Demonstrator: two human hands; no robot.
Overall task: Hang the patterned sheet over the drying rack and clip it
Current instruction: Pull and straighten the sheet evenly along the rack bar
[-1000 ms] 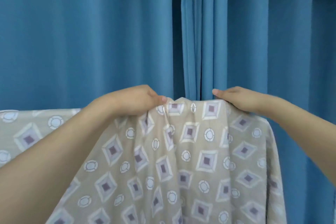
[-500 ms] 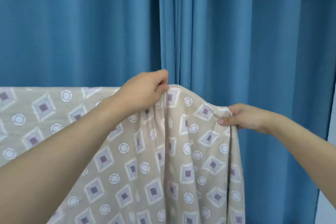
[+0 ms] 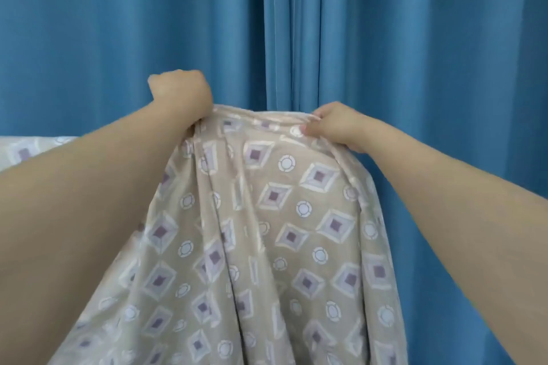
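Both hands grip the sheet's [image 3: 275, 234] top edge: the left hand [image 3: 181, 95] is fisted around bunched fabric, and the right hand [image 3: 335, 124] pinches the hem with curled fingers. Between them the sheet hangs down in folds before a blue curtain [image 3: 415, 53]. More sheet lies at far left.

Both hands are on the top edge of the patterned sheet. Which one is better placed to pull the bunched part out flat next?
Probably the right hand: it pinches the beige diamond-and-circle patterned sheet at its free end, with open blue curtain beside it. The left hand grips the gathered folds.
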